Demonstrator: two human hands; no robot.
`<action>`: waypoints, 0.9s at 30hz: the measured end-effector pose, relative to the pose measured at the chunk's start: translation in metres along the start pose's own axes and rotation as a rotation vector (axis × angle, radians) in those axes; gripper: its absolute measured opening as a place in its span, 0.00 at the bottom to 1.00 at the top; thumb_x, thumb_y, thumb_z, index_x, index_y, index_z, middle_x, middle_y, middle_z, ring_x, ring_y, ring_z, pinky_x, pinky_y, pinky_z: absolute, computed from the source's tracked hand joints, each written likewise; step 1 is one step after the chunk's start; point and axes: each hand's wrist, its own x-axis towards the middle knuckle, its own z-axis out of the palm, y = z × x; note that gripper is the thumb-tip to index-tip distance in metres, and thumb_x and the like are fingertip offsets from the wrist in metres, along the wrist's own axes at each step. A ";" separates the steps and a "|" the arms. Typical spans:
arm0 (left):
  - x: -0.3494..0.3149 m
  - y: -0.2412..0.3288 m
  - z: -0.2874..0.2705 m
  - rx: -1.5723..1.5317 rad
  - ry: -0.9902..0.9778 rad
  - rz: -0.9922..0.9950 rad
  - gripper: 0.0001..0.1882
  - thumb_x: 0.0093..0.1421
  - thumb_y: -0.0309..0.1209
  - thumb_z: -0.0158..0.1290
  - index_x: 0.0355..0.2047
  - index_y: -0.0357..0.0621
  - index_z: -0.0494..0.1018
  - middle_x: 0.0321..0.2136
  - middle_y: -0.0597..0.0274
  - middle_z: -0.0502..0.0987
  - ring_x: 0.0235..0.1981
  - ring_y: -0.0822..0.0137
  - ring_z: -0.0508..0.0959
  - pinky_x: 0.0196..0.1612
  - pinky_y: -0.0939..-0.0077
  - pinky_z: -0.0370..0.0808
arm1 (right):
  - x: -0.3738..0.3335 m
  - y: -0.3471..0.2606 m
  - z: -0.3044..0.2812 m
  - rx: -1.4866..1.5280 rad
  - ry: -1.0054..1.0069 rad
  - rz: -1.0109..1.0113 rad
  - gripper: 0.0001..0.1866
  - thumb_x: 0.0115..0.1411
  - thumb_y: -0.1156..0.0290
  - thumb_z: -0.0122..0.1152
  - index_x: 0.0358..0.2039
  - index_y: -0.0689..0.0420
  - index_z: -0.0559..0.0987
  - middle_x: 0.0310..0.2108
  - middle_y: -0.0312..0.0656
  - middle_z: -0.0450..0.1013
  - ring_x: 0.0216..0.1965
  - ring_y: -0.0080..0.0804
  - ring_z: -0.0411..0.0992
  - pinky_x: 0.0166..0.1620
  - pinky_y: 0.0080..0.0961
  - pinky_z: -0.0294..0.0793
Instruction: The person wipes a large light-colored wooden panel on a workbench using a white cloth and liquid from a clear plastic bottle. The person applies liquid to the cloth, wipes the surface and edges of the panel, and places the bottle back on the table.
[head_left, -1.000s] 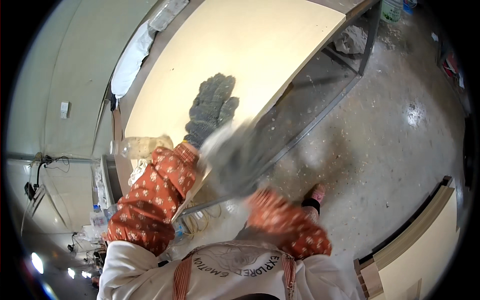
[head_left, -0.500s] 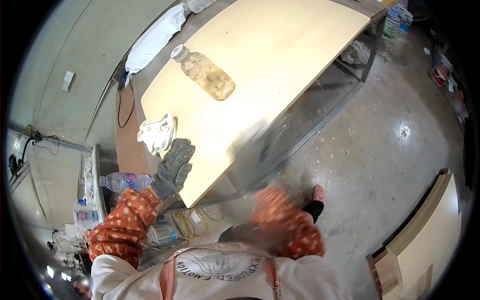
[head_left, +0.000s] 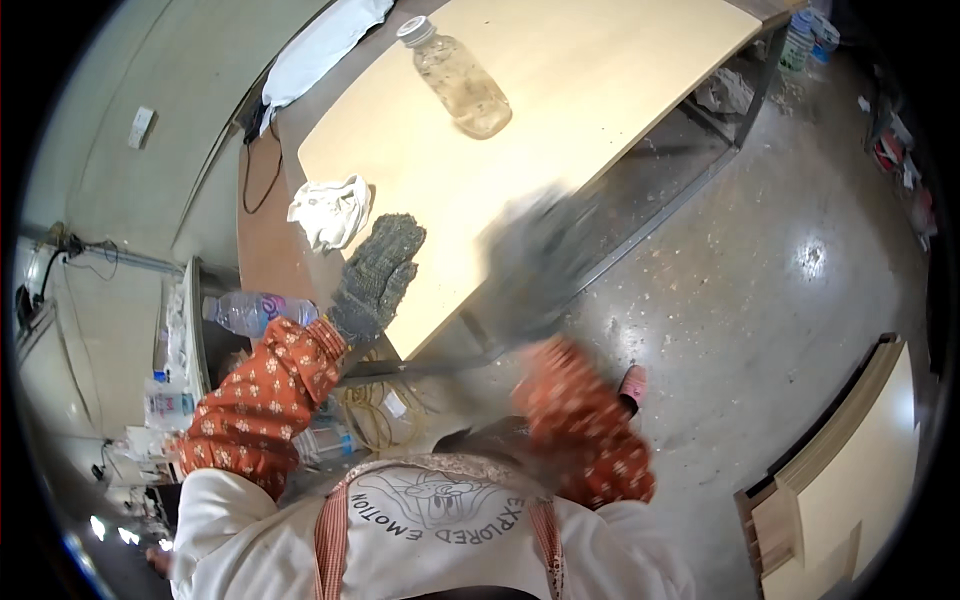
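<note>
A pale wood-coloured panel [head_left: 590, 80] lies across the worktable. My left hand [head_left: 380, 275], in a dark grey knit glove, rests flat near its left corner with the fingers stretched out. Just beyond those fingers is a crumpled white cloth [head_left: 330, 210]. Over the panel's right edge, my right hand [head_left: 535, 265], also gloved, is smeared by motion; its fingers and anything in them cannot be made out. Farther back, a clear bottle [head_left: 458, 85] with a white cap and cloudy yellowish contents lies on the panel.
A clear plastic bottle [head_left: 260, 313] lies beside my left forearm. Below the table is a coil of yellow hose [head_left: 378, 418]. Stacked panels [head_left: 840, 480] stand at the lower right. A white wrapped bundle [head_left: 325, 50] lies along the far left edge.
The panel, bottle and cloth sit higher in the picture, shifted slightly right. My left hand stays flat by the panel's corner. My right hand is blurred in both frames near the right edge.
</note>
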 end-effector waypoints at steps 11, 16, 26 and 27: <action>0.007 -0.014 0.008 -0.069 0.141 0.094 0.19 0.65 0.31 0.48 0.56 0.41 0.69 0.57 0.51 0.69 0.61 0.53 0.66 0.66 0.58 0.58 | 0.023 0.032 0.008 -0.065 -0.251 -0.096 0.31 0.64 0.57 0.53 0.64 0.57 0.61 0.65 0.55 0.55 0.63 0.53 0.58 0.63 0.47 0.61; -0.001 -0.029 0.021 -0.032 0.128 0.103 0.21 0.67 0.35 0.46 0.59 0.42 0.67 0.59 0.51 0.67 0.63 0.54 0.64 0.67 0.58 0.57 | -0.097 -0.066 -0.007 0.147 -0.089 -0.173 0.28 0.63 0.53 0.54 0.56 0.59 0.65 0.54 0.54 0.61 0.54 0.50 0.62 0.54 0.47 0.63; -0.002 -0.036 0.038 0.054 0.306 0.179 0.20 0.64 0.31 0.48 0.57 0.42 0.68 0.57 0.52 0.69 0.60 0.54 0.67 0.65 0.61 0.61 | -0.064 -0.079 -0.096 0.497 -0.318 -0.285 0.18 0.55 0.57 0.65 0.41 0.54 0.75 0.37 0.45 0.71 0.37 0.48 0.71 0.43 0.42 0.71; -0.002 -0.032 0.037 0.069 0.252 0.144 0.21 0.64 0.30 0.48 0.57 0.42 0.68 0.57 0.51 0.69 0.60 0.53 0.67 0.64 0.62 0.61 | -0.063 -0.081 -0.092 0.398 -0.372 -0.334 0.20 0.55 0.57 0.65 0.44 0.54 0.74 0.39 0.46 0.71 0.38 0.49 0.71 0.44 0.42 0.71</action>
